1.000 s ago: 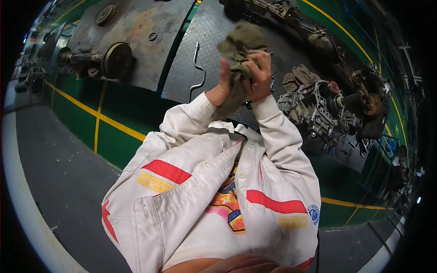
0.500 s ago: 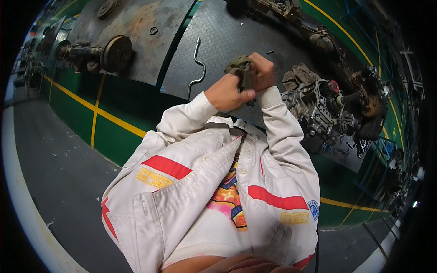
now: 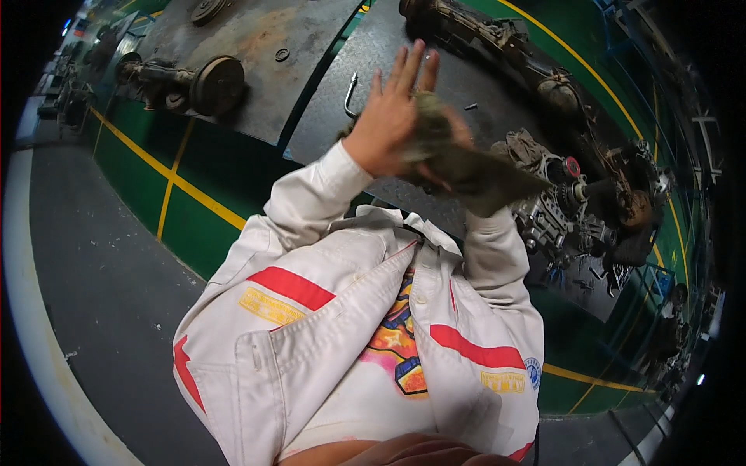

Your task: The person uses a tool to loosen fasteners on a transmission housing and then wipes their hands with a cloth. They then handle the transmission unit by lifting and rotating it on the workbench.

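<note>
My left hand (image 3: 388, 120) is raised over the dark metal table, fingers stretched out and spread. An olive-green cloth (image 3: 486, 175) lies against its palm side, smeared by motion, with one end hanging out to the right. Behind this cloth, my right hand (image 3: 460, 130) shows only in part and is blurred; it appears to grip the cloth. Close to my left fingers, the end of a bent metal speed handle (image 3: 350, 95) shows, the rest covered by my hand. A small bolt (image 3: 471, 106) lies beyond my right hand.
An opened gearbox (image 3: 556, 206) stands at the right with a brown rag (image 3: 519, 147) by it. Along the far right runs a long rusty axle (image 3: 536, 70). On the left table (image 3: 256, 93) sit a hub with a drum (image 3: 217, 85) and a small ring (image 3: 282, 55).
My left hand has let go of the cloth and spread its fingers, moving up over the speed handle. The bunched cloth has opened out and swung to the right.
</note>
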